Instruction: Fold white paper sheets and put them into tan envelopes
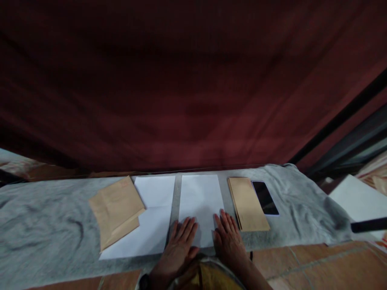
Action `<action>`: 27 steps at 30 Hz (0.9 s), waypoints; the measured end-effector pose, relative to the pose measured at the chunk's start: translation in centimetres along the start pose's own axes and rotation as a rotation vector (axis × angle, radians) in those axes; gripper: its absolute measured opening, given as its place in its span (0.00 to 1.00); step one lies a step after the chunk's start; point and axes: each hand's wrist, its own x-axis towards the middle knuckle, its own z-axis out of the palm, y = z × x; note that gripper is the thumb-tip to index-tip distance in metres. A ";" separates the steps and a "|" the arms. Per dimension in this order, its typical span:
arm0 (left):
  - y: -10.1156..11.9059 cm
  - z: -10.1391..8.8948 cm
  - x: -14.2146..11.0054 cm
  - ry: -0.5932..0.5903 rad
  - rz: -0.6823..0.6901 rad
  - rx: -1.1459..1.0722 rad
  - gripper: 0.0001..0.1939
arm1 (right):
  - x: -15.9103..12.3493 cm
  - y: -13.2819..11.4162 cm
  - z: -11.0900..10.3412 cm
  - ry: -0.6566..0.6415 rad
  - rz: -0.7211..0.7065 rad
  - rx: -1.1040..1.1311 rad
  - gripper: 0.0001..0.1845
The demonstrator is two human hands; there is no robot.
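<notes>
My left hand [179,249] lies flat with fingers stretched out on the near left corner of a white sheet of paper [200,201]. My right hand [228,237] rests flat on the sheet's near right corner, fingers together and extended. The sheet lies on a grey cloth [45,225]. A stack of brown envelopes [248,203] sits just right of my right hand. To the left lies a second white sheet [151,219] with brown envelopes [116,209] partly on top of it.
A black phone [265,197] lies face up beside the right envelope stack. A dark red curtain [193,88] hangs behind the cloth. Brown floor tiles [317,266] show at the front. A white board [359,199] and a dark bar [369,225] are at the right edge.
</notes>
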 end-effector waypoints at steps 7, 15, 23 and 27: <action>2.4 -4.2 1.0 -0.311 -0.127 -0.020 0.37 | 0.1 0.5 0.5 0.025 0.033 0.135 0.28; 1.4 -4.7 0.2 -0.092 -0.135 -0.134 0.25 | 0.2 3.3 1.4 0.059 0.182 0.583 0.25; -0.3 -1.6 -1.8 0.167 -0.031 -0.129 0.16 | -1.8 3.8 0.6 0.015 0.219 0.650 0.25; 0.3 0.5 -0.9 0.116 0.047 -0.075 0.29 | -0.2 1.5 1.2 0.089 0.015 0.418 0.26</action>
